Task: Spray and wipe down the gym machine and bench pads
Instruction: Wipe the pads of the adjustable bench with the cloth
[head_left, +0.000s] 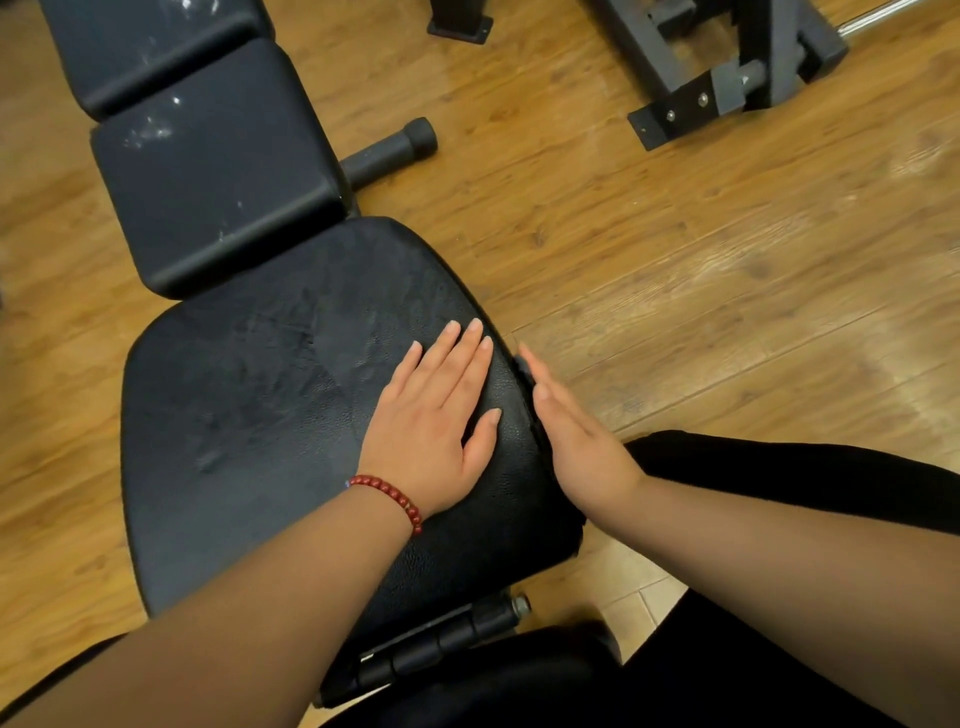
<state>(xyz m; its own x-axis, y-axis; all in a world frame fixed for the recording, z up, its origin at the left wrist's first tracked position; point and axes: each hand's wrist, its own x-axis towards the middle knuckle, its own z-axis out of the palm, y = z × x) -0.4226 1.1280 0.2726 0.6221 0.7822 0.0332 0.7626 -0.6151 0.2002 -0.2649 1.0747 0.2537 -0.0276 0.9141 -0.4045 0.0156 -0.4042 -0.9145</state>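
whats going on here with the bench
A person is bent over a black weight bench. Their left hand, with a red bead bracelet at the wrist, lies flat with straight fingers on top of the wide seat pad, near its right edge. The right hand rests edge-on against that pad's side. No spray bottle or cloth is in view. The narrower back pads beyond show pale streaks and specks.

No legible text, labels or numbers.
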